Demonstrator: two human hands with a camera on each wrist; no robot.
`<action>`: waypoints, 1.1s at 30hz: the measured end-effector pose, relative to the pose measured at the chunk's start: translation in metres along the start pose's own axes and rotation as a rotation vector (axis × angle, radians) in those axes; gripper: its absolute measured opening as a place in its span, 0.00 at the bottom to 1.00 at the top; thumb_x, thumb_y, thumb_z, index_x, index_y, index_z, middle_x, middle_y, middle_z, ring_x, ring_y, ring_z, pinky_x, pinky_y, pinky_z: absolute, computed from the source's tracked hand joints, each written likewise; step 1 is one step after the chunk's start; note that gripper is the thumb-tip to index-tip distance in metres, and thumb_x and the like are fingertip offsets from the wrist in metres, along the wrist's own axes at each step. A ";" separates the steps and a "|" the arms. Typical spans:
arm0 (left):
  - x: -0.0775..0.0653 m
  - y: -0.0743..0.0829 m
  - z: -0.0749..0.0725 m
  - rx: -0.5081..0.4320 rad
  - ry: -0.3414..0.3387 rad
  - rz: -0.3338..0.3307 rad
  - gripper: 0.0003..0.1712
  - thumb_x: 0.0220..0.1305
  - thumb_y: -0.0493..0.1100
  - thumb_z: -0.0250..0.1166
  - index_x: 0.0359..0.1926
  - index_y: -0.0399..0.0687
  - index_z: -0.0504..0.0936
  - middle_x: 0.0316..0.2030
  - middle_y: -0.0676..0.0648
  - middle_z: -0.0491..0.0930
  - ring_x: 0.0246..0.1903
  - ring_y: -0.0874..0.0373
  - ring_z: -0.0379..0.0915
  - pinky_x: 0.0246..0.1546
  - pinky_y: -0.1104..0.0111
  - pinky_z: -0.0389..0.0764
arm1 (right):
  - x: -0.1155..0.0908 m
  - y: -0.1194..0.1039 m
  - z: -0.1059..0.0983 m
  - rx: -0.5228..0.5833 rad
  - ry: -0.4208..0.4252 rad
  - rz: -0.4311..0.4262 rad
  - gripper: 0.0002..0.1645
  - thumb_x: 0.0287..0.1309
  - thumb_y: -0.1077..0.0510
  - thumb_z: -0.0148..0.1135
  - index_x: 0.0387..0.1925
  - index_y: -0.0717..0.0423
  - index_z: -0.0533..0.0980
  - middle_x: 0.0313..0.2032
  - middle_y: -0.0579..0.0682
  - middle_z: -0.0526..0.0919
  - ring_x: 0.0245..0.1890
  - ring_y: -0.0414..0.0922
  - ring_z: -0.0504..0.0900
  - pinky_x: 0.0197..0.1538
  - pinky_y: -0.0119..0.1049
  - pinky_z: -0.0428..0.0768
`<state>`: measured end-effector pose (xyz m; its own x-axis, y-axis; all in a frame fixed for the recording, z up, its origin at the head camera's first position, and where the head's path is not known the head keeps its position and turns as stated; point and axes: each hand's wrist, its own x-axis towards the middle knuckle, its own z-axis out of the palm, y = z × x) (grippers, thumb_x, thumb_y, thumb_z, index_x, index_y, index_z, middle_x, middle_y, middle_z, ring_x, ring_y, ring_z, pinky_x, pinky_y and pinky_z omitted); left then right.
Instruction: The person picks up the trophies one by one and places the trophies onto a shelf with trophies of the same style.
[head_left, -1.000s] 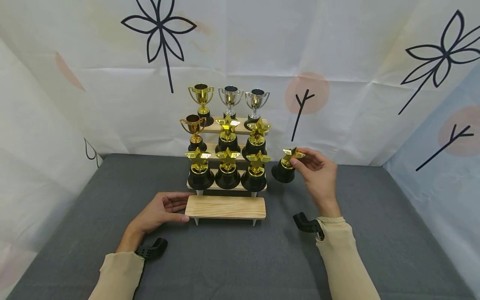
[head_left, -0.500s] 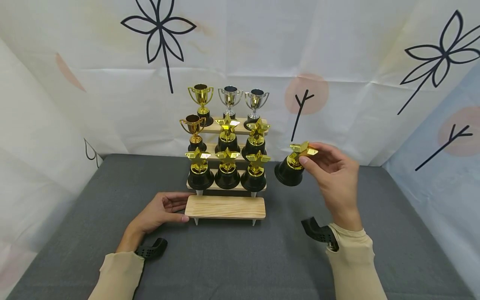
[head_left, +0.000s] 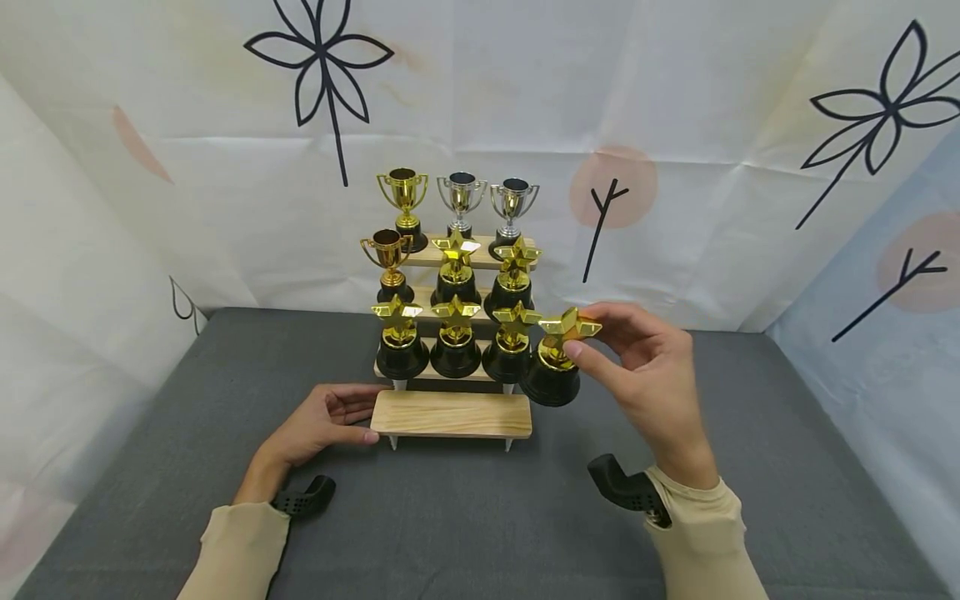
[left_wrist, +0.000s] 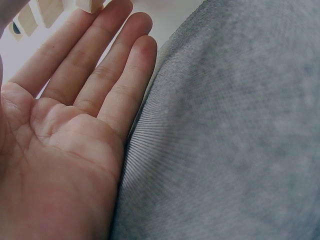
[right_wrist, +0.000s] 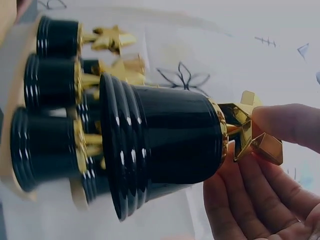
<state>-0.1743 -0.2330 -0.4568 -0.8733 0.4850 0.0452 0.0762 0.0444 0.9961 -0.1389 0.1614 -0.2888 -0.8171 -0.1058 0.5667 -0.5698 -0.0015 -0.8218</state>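
My right hand pinches a star trophy by its gold star, between thumb and fingers. Its black bell-shaped base hangs down beside the right end of the stand, overlapping the third-tier trophies in the head view. In the right wrist view the thumb presses the gold star. My left hand rests at the left end of the lowest wooden step, thumb at its front corner. Its fingers are straight in the left wrist view, fingertips at the wood. Nothing stands on that step.
Above the lowest step, the stand holds several star trophies, a bronze cup, a gold cup and two silver cups. A dark grey cloth covers the table. A patterned white fabric backdrop hangs close behind.
My right hand first moved right and nearer with the star trophy, tilting it. Now it has come back left and lower, the trophy closer to upright. The left hand has stayed put.
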 end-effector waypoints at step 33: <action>0.000 -0.004 -0.002 -0.018 -0.029 0.025 0.41 0.54 0.27 0.75 0.66 0.18 0.66 0.63 0.22 0.69 0.57 0.57 0.78 0.57 0.66 0.81 | -0.023 0.058 0.096 -0.026 -0.229 0.159 0.19 0.53 0.69 0.75 0.48 0.64 0.83 0.42 0.55 0.86 0.44 0.49 0.87 0.53 0.43 0.85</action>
<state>-0.1752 -0.2347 -0.4602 -0.8568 0.5111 0.0682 0.0888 0.0160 0.9959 -0.1446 0.0688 -0.3546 -0.8568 -0.3249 0.4005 -0.4406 0.0578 -0.8958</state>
